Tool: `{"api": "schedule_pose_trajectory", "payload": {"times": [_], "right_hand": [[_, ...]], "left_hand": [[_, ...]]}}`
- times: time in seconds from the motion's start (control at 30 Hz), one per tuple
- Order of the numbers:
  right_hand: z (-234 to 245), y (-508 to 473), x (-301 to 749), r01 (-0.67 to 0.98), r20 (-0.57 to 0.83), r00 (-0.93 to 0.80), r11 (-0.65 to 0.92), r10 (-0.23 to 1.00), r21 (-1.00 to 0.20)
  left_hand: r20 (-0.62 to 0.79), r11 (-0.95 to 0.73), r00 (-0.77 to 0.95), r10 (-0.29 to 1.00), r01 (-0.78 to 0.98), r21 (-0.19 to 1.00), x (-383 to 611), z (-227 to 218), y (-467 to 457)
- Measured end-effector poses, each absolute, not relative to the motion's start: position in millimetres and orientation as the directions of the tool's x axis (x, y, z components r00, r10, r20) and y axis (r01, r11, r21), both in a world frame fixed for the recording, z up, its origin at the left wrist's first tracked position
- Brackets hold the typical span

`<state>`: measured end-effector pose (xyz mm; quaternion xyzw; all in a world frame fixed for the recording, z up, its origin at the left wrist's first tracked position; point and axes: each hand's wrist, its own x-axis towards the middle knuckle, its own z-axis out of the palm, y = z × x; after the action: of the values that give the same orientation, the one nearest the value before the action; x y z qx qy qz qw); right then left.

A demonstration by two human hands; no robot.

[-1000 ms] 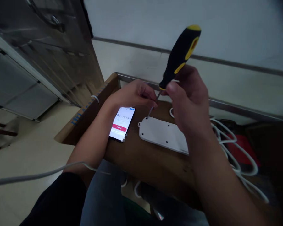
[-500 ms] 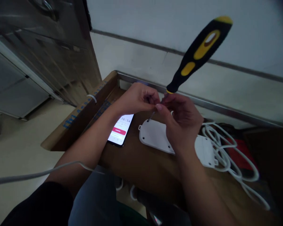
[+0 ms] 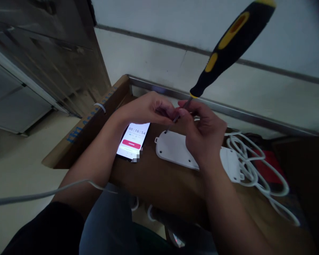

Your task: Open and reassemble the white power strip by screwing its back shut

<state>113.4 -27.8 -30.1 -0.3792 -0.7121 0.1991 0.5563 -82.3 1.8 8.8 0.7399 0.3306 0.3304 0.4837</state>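
Note:
A screwdriver [image 3: 228, 49] with a black and yellow handle leans up to the right, its thin shaft slanting down to a corner hole of a white power strip [image 3: 172, 148]. Thumb and fingertips of my right hand [image 3: 204, 129] pinch the shaft below the handle. My left hand [image 3: 158, 108] is closed, its fingertips against the lower shaft; whether they also hold something small is hidden. The strip lies with its screw-holed face up, its middle covered by my right hand. The tip meets the hole near the strip's left end.
A lit phone [image 3: 131, 141] showing a timer lies left of the strip, partly under my left wrist. Coiled white cable [image 3: 250, 159] rests at the right, over something red [image 3: 268, 166]. The wooden surface [image 3: 154, 180] has a raised left edge [image 3: 82, 131]; a wall [image 3: 154, 53] stands behind.
The view has shifted slightly. The screwdriver handle stands higher and farther right, more shaft shows between my fingers, and my right fingertips have parted a little from the left ones.

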Motion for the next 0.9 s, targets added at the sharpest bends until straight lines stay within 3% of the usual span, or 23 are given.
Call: {"api": "schedule_pose_trajectory", "payload": {"times": [0.13,0.3,0.47,0.6,0.9], "right_hand": [[-26.1,-30.2,114.0,0.307,0.638,-0.182,0.660,0.748,-0.686],[-30.2,-29.8,110.8,0.290,0.654,-0.169,0.671,0.737,-0.682],[-32.3,-28.1,108.1,0.285,0.683,-0.083,0.674,0.726,-0.682],[-29.0,-29.1,109.8,0.359,0.668,-0.156,0.672,0.728,-0.648],[-27.6,-28.2,113.0,0.361,0.702,-0.186,0.712,0.687,-0.602]], "left_hand": [[0.100,-0.234,0.459,0.883,0.247,0.940,-79.8,9.5,1.1],[0.154,-0.339,0.551,0.820,0.253,0.906,-80.1,-0.6,5.7],[0.165,-0.333,0.474,0.865,0.294,0.896,-76.1,-4.9,7.0],[0.180,-0.377,0.488,0.854,0.343,0.860,-71.6,-3.2,4.2],[0.142,-0.326,0.587,0.797,0.220,0.919,-80.4,-2.1,5.0]]}}
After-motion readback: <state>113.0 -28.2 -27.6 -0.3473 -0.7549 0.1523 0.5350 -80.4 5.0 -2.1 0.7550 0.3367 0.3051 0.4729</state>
